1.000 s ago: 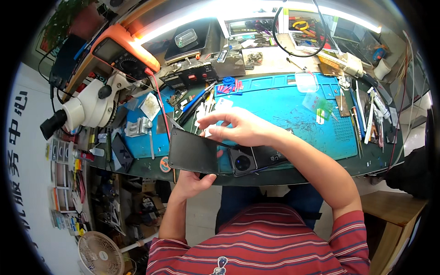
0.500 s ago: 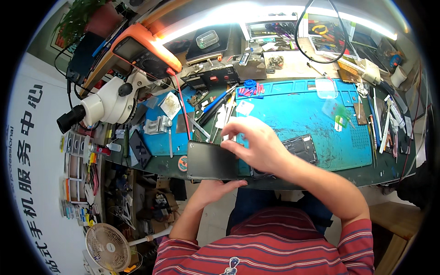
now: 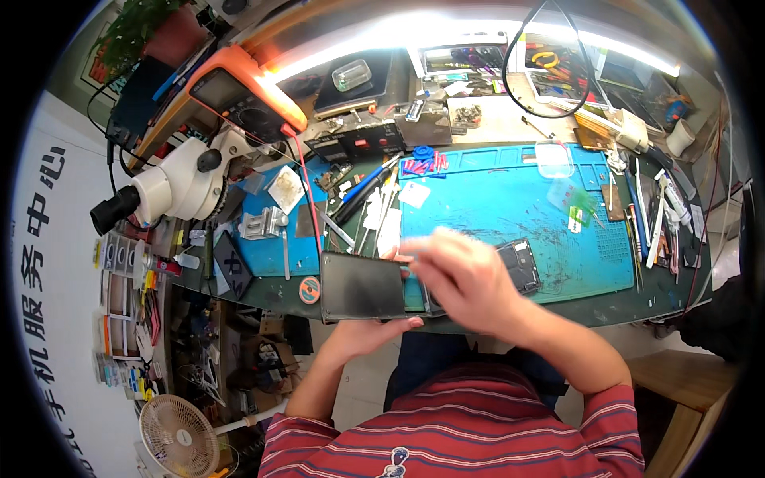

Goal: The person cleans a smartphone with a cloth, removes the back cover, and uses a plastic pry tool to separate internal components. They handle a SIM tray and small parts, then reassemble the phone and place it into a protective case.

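My left hand (image 3: 368, 336) is closed on the lower edge of a flat dark panel (image 3: 362, 287), at the near edge of the surface (image 3: 602, 309). My right hand (image 3: 466, 279), blurred, is half-curled beside the panel's right end; I cannot tell whether it grips anything. A dark device (image 3: 519, 268) lies on the blue mat (image 3: 486, 191).

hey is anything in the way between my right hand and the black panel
Nothing visible. Your right hand is beside the right end of the black panel; blur hides whether they touch.

A microscope (image 3: 182, 180) stands near an orange multimeter (image 3: 244, 94).
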The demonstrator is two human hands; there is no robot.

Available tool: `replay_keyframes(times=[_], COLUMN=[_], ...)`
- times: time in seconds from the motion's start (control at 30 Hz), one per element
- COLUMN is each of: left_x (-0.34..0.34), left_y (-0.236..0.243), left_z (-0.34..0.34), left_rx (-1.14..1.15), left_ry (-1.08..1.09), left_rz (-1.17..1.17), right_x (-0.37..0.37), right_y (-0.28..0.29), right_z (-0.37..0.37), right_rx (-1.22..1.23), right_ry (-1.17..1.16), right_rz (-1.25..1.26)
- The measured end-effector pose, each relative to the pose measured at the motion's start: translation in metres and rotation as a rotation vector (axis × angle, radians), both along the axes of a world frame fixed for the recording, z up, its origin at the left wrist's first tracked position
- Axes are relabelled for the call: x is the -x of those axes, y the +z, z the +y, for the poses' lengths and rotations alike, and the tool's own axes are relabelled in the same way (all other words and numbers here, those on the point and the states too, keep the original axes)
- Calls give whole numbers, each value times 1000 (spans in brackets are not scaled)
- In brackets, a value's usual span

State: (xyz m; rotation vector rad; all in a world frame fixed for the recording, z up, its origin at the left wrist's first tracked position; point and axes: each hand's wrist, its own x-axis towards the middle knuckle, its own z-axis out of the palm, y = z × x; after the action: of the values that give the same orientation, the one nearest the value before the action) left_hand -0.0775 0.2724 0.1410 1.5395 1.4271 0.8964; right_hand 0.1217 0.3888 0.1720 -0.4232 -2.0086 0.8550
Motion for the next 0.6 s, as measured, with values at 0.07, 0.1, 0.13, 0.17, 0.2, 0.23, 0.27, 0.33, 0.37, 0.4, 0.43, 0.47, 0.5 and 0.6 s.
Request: replay_keyframes(times=[0.07,0.1,0.13,0.17,0.2,0.23,0.27,0.33,0.37,0.4,0.43,0.47,0.5,0.6], left_x=[-3,-1,2,4,4,3,-1,-5,-13,-22,-29,-32,-30,-18], left_y=[-2,-2,0,1,1,4,8,6,2,2,0,-4,-4,3], left_z=[8,13,16,19,22,21,19,12,3,-3,-7,-9,-7,3], left_rx=[-73,-149,-115,-82,-50,-26,-2,-131,-168,-214,-265,-264,-287,-361], left_ry=[-1,-33,-46,-59,-71,-75,-78,-45,2,43,91,139,111,15], left_rz=[-28,77,69,61,52,48,45,190,244,306,363,357,364,424], right_x=[3,8,9,9,7,6,5,3,2,1,1,5,5,3], right_y=[5,0,4,9,11,6,-1,-5,-9,-10,-13,-23,-27,-31], right_z=[23,33,38,41,46,50,54,60,60,61,62,63,64,63], right_rx=[18,2,94,186,277,293,308,411,490,560,624,681,758,988], right_ry=[66,136,208,280,351,393,435,477,493,503,518,571,603,695], right_rz=[-34,36,-21,-77,-134,-129,-123,-151,-139,-120,-108,-10,17,110])
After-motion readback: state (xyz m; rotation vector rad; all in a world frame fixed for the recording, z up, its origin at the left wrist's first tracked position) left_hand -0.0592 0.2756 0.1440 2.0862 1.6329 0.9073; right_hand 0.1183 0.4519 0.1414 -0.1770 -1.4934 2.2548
